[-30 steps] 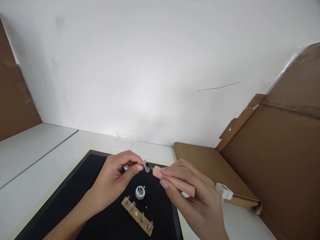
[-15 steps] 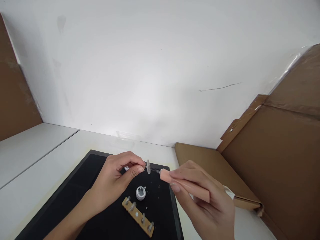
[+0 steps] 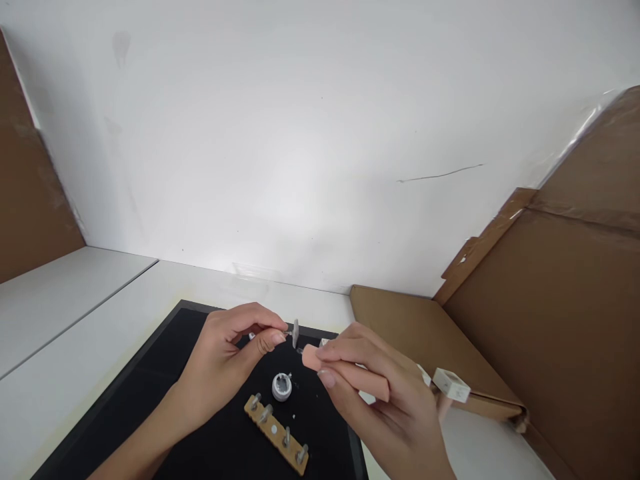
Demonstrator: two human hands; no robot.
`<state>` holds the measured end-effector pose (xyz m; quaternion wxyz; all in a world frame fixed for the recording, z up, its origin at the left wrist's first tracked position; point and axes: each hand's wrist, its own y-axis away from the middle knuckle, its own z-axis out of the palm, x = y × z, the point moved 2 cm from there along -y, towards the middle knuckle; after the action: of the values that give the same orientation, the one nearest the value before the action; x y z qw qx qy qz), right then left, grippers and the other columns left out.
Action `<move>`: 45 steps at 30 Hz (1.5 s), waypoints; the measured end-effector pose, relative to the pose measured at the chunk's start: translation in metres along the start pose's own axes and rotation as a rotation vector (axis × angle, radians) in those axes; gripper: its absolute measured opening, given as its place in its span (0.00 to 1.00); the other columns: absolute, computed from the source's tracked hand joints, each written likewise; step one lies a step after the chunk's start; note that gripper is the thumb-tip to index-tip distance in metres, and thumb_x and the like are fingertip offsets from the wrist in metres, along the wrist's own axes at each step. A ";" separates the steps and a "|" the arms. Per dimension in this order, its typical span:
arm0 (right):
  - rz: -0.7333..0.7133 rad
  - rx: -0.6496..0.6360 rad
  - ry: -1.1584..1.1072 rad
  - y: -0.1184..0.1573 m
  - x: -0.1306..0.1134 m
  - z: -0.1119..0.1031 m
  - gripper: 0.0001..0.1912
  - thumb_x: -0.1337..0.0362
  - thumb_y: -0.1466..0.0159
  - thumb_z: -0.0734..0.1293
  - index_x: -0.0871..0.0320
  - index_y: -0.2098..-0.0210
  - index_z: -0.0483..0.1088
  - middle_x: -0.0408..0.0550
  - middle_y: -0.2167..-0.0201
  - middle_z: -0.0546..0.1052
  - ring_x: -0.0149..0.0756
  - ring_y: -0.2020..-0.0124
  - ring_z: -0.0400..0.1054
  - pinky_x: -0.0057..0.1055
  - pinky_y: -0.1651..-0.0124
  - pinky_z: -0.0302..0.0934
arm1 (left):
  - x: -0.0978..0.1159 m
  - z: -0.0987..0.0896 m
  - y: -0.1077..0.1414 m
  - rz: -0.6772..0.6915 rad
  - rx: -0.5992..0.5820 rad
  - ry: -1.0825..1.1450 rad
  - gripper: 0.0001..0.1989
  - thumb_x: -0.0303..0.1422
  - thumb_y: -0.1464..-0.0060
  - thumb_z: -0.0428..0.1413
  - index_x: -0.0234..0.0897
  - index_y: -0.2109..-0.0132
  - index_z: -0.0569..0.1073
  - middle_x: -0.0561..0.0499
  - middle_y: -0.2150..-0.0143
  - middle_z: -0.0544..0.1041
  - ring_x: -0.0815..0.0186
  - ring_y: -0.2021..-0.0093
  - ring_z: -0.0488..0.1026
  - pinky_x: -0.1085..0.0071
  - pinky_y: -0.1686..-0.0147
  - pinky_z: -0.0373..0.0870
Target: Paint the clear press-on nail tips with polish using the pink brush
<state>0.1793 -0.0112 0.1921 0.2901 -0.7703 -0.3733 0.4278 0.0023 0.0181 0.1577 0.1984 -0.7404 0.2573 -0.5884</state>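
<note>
Between the thumb and fingertips of my left hand (image 3: 240, 347) is a thin metal stem. A small pale grey, flat oval piece (image 3: 295, 333) stands at the stem's end, seen nearly edge-on. My right hand (image 3: 385, 400) is closed round the peach-coloured handle (image 3: 350, 377) of a slim tool that looks like a small brush. Its thin tip (image 3: 299, 350) is at the lower edge of the oval piece; whether they touch I cannot tell. Below the hands, a small round white pot (image 3: 281, 387) sits near a tan strip (image 3: 275, 433) bearing several short grey pegs.
A black mat (image 3: 215, 440) lies under the hands on the white table (image 3: 65, 347). To the right, a flat cardboard box (image 3: 440, 333) rests against the wall, with a small white block (image 3: 451, 385) before it. Cardboard panels (image 3: 575, 287) stand at both sides.
My right hand has moved left with the peach-handled tool, bringing its tip under the oval piece. That piece has turned slightly in my left hand. White blocks behind the right hand now show more.
</note>
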 end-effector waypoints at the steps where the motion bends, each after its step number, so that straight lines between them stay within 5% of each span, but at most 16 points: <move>1: 0.003 -0.001 -0.002 0.000 0.000 0.000 0.11 0.75 0.41 0.65 0.54 0.64 0.70 0.42 0.75 0.75 0.30 0.77 0.65 0.26 0.78 0.60 | 0.000 0.000 0.000 -0.002 0.000 0.003 0.06 0.29 0.45 0.56 0.36 0.68 0.76 0.51 0.74 0.77 0.68 0.75 0.71 0.74 0.74 0.67; 10: 0.012 0.129 0.009 0.006 0.006 -0.007 0.09 0.74 0.38 0.65 0.54 0.62 0.70 0.42 0.76 0.72 0.30 0.75 0.63 0.27 0.75 0.59 | 0.003 0.000 0.001 -0.020 -0.046 0.009 0.05 0.28 0.46 0.57 0.36 0.69 0.77 0.52 0.73 0.79 0.70 0.73 0.73 0.77 0.73 0.67; 26: 0.064 -0.090 -0.068 0.002 0.005 -0.001 0.10 0.73 0.39 0.65 0.52 0.60 0.70 0.40 0.73 0.73 0.28 0.74 0.64 0.23 0.73 0.60 | -0.001 0.000 0.001 -0.025 0.019 0.039 0.05 0.29 0.46 0.58 0.36 0.69 0.78 0.53 0.75 0.78 0.70 0.76 0.71 0.77 0.75 0.67; 32: 0.062 -0.046 -0.093 0.004 0.006 -0.009 0.09 0.73 0.39 0.66 0.52 0.63 0.71 0.40 0.76 0.72 0.27 0.76 0.63 0.24 0.75 0.58 | 0.002 0.001 -0.001 -0.049 -0.005 0.001 0.05 0.28 0.47 0.58 0.35 0.70 0.78 0.52 0.74 0.79 0.70 0.75 0.72 0.77 0.74 0.66; 45: 0.155 0.033 -0.119 -0.001 0.012 -0.011 0.03 0.69 0.42 0.70 0.54 0.70 0.75 0.43 0.77 0.78 0.30 0.79 0.69 0.24 0.77 0.61 | -0.002 0.005 -0.001 -0.278 -0.094 0.129 0.07 0.31 0.47 0.57 0.37 0.71 0.77 0.54 0.75 0.76 0.71 0.74 0.69 0.78 0.74 0.66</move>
<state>0.1933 -0.0027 0.1926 0.2461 -0.7653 -0.3219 0.5002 0.0066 0.0200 0.1556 0.0632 -0.7379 0.1919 -0.6439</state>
